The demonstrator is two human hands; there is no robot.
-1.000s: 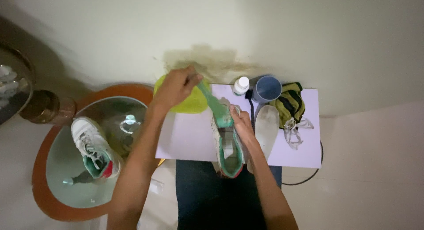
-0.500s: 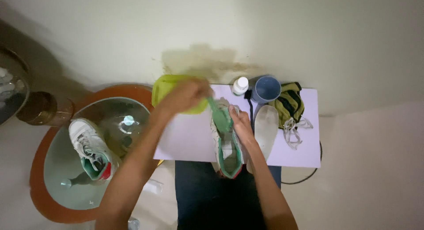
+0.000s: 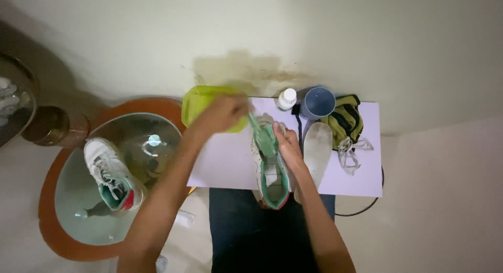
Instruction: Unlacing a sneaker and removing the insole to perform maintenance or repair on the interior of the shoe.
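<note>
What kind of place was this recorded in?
Probably a room at home, with a person cleaning shoes on the floor. A white sheet is spread by a stained wall, a round glass table holds the other shoe, and a cup and small bottle stand nearby.

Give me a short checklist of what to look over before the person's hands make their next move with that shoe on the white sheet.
1. Shoe steadied: ok. The right hand grips the sneaker along its side, on the white sheet.
2. Left hand free: cannot tell. The left hand is blurred over the green tub; what its fingers hold is unclear.
3. Blue cup upright: ok, apart from both hands.
4. White bottle upright: ok, beside the cup.
5. Laces out of the way: ok, loose to the right, next to the insole.
6. Second sneaker: ok, on the round glass table, untouched.
</note>
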